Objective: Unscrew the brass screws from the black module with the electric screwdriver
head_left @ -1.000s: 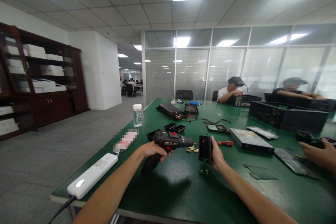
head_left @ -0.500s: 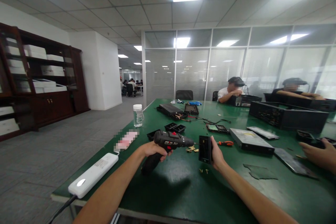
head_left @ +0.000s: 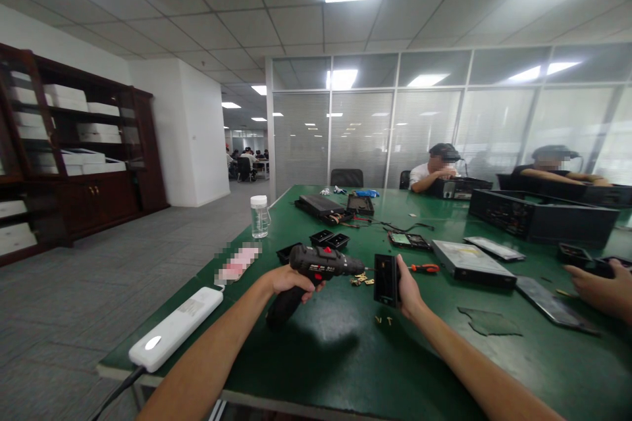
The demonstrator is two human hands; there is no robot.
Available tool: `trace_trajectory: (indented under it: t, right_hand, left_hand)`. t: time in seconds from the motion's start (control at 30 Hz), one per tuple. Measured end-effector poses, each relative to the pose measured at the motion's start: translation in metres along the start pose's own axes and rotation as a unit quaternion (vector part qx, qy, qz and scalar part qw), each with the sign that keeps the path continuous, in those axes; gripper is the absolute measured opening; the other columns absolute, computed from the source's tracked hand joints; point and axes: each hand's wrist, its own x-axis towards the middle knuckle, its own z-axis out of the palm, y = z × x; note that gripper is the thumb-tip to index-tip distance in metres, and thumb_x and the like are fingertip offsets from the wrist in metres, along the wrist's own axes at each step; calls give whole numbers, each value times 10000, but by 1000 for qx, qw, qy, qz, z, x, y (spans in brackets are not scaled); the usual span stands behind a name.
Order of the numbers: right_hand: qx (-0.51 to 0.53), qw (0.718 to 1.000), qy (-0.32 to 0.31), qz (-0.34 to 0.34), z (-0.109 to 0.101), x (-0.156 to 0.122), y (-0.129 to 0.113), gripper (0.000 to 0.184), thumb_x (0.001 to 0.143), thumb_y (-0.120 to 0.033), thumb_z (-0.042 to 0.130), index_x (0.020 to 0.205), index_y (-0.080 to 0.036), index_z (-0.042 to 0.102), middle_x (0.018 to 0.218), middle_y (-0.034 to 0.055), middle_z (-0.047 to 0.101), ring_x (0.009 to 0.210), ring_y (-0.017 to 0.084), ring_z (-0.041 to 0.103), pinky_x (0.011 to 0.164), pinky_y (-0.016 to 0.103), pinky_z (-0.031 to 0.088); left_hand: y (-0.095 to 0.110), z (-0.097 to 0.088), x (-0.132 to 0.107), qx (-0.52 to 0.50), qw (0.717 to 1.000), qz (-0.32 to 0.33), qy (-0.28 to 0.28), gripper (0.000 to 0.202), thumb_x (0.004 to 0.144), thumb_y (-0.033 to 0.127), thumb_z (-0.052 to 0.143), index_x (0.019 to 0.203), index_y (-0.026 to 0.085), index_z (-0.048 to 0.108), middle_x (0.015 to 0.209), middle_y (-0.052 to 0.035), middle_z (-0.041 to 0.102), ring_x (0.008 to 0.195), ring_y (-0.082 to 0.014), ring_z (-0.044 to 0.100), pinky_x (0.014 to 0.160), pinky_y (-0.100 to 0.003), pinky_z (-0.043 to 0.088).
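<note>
Right hand (head_left: 409, 288) clasps an open black box (head_left: 385, 281), dark inside. Left hand (head_left: 291, 281) grips the drill (head_left: 316, 266), barrel (head_left: 348, 267) pointing right, along the table's near edge (head_left: 296, 389)

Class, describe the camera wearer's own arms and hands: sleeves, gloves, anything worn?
The left hand and right hand are ungloved. The left forearm and right forearm taper toward the wrists, with no sleeve, watch or bracelet in view. No markings stand out; fine details are too small to tell.
</note>
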Motion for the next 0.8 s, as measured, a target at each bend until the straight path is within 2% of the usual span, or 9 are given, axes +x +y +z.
trace_trajectory:
  t: [0.23, 0.53, 0.8]
  right_hand:
    - [7, 1000, -8, 14, -1, 3, 1, 435, 646, -584, 481, 717, -164, 570, 543, 24, 594, 475, 172, 565, 485, 314, 462]
    - [0, 1000, -13, -3, 0, 0, -1, 432, 658, -581, 469, 734, -168, 571, 533, 22, 593, 469, 177, 564, 470, 310, 458]
    - [-1, 1000, 1, 3, 2, -2, -3, 433, 662, -572, 472, 765, -164, 575, 541, 22, 593, 476, 181, 567, 469, 314, 455]
  left_hand:
    - [-1, -1, 0, 1, 1000, -6, 5, 327, 613, 189, 587, 913, 73, 530, 811, -69, 509, 519, -85, 475, 509, -245, 411]
    - [-2, -1, 0, 5, 1000, -6, 15, 321, 611, 191, 586, 904, 72, 531, 814, -72, 516, 522, -83, 474, 518, -242, 414]
    - [0, 0, -1, 10, 1000, -5, 17, 331, 605, 198, 588, 904, 69, 531, 807, -73, 517, 524, -85, 478, 520, -244, 421]
